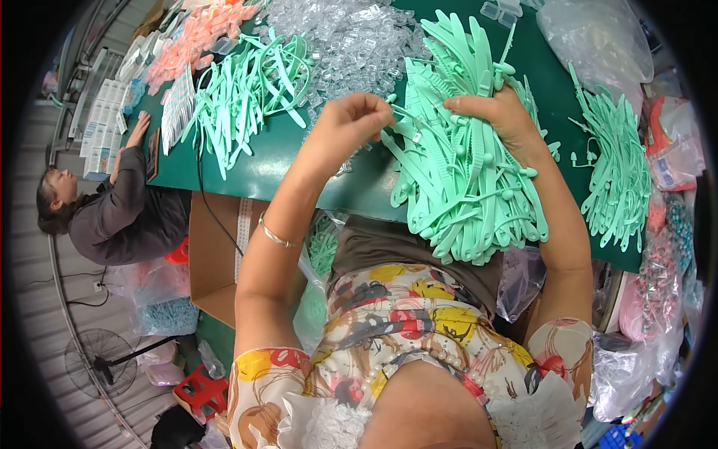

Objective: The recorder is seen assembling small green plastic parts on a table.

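A thick bundle of mint-green plastic straps (467,172), with ridged teeth and small knobs, hangs over the front edge of the green table. My right hand (502,120) is closed around its upper part, the thumb lying across the front. To the left of the bundle, my left hand (350,126) pinches the thin end of one mint-green strap; a small knob pokes out above the fingertips. What else may lie between those fingers is hidden. Behind my left hand spreads a heap of small clear plastic pieces (351,49).
A loose pile of mint-green straps (250,90) lies on the left, a neater one (617,176) on the right. Coral-coloured pieces (198,37) and a clear bag (594,45) are farther back. Another person (123,198) sits at the left. An open cardboard box (213,251) stands below the edge.
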Motion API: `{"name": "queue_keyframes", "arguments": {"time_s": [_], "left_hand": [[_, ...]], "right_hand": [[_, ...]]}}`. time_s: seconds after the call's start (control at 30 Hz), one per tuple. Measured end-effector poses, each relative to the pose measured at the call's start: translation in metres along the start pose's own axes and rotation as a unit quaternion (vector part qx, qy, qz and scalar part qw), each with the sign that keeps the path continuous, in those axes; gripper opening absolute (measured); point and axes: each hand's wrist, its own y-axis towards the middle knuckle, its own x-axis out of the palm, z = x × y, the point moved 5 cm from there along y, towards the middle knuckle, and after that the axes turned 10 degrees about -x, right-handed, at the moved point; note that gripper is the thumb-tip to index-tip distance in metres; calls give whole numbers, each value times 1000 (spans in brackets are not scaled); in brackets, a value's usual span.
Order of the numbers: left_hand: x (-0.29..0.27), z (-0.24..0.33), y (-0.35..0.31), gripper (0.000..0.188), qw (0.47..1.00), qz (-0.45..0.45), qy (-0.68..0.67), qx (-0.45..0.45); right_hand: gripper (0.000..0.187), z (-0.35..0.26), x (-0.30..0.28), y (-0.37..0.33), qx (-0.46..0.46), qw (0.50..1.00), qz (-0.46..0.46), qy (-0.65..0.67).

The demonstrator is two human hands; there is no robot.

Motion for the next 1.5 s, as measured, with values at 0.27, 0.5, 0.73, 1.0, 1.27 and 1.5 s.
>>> {"name": "queue_keyframes", "arguments": {"time_s": [0.27,0.5,0.73,1.0,1.27,1.5], "left_hand": [[3,-3,46,19,955,-81,-280,-51],[6,2,51,16,949,-90,-299,-52],[6,8,47,15,954,-69,-285,-53],[12,13,43,17,970,-44,-231,-56],[0,25,41,17,965,144,182,119],[39,38,28,20,962,104,205,148]], "right_hand": [[37,2,-3,1,9,1000,-5,-27],[36,2,0,1,3,1000,-7,-15],[38,3,0,2,-7,999,-14,-37],[42,6,-1,4,-21,997,-21,-73],[38,7,1,3,-16,997,-20,-71],[35,9,-4,4,-83,993,-12,-88]]}}
